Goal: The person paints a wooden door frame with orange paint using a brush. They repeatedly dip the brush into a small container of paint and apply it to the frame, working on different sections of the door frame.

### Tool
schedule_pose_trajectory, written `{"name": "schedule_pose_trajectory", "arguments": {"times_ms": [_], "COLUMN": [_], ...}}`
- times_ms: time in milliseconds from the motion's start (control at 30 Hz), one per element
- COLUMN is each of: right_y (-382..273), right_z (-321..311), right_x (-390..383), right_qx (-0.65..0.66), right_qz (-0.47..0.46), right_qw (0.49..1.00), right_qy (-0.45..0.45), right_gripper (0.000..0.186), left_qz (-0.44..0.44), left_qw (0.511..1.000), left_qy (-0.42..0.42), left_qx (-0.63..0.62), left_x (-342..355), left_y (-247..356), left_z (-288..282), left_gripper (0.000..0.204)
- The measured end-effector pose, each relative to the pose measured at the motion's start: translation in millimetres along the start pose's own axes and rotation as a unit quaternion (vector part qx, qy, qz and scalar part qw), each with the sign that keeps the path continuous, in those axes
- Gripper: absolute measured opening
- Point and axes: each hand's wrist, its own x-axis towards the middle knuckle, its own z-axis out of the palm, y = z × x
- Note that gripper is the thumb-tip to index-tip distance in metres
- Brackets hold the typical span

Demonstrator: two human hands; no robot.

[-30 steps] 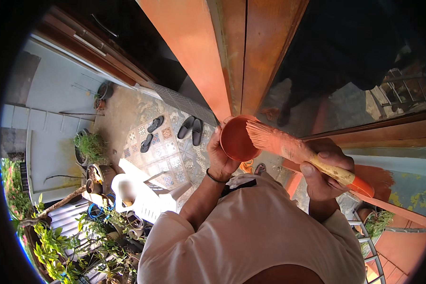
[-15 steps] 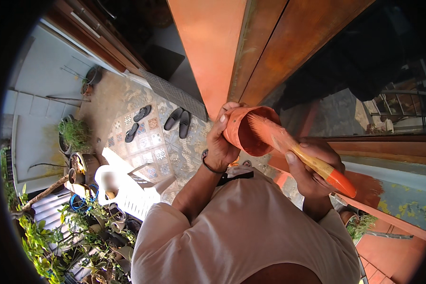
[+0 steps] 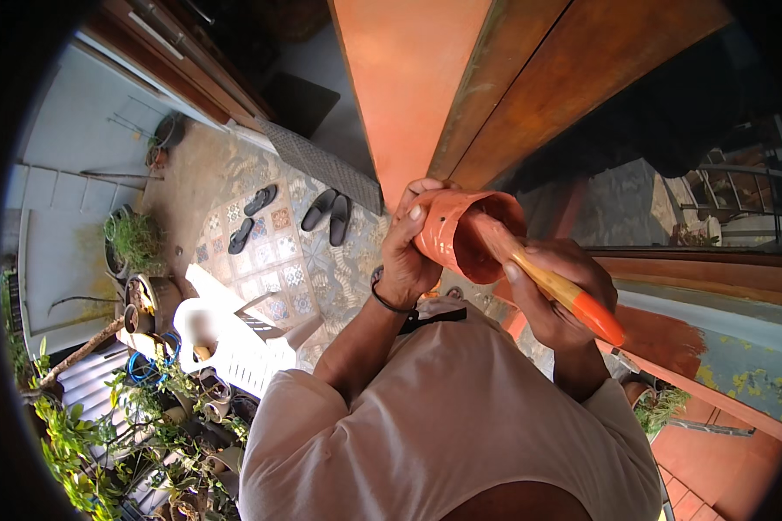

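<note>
l hand (image 3: pixel 408 253) wrapped round orange-red paint cup (image 3: pixel 441 233), tilted w/ mouth toward r hand (image 3: pixel 560 291). r hand grips brush (image 3: pixel 543 274) by its handle, bristle end inside cup. orange post (image 3: pixel 415 87) just beyond; blk sandals (image 3: pixel 340 221) on patterned floor (image 3: pixel 278 249) to l.

Left grip (image 3: pixel 408 253) holds a tilted red cup (image 3: pixel 445 227), right grip (image 3: pixel 580 273) a brush (image 3: pixel 549 281) seemingly dipped inside.
</note>
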Motion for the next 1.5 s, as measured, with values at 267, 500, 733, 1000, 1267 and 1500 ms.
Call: {"name": "schedule_pose_trajectory", "arguments": {"times_ms": [267,500,733,1000,1267,1500], "right_y": [4,2,1,1,-5,-4], "right_z": [6,7,8,10,4,-13], "right_x": [2,0,-2,-6,-24,-28], "right_qx": [-0.006,-0.013,-0.017,-0.026,0.091,0.088], "right_qz": [-0.018,-0.011,-0.014,-0.010,0.114,0.134], "right_qw": [1.000,1.000,0.999,0.999,0.986,0.980], "right_qy": [-0.003,-0.026,-0.027,-0.030,0.079,0.120], "right_gripper": [0.030,0.031,0.030,0.030,0.031,0.034], "left_qz": [-0.005,-0.005,-0.004,-0.011,-0.019,-0.027], "left_qw": [1.000,1.000,0.999,0.999,0.999,0.997], "left_qy": [0.012,0.013,-0.003,0.024,0.028,0.031], "left_qx": [0.009,-0.006,-0.042,0.028,0.013,-0.058], "left_x": [-1,-3,-5,-10,-13,-11], "left_y": [3,4,5,5,3,0], "left_z": [-1,-4,-5,-1,-8,-16], "left_gripper": [0.058,0.055,0.049,0.061,0.059,0.052]}}
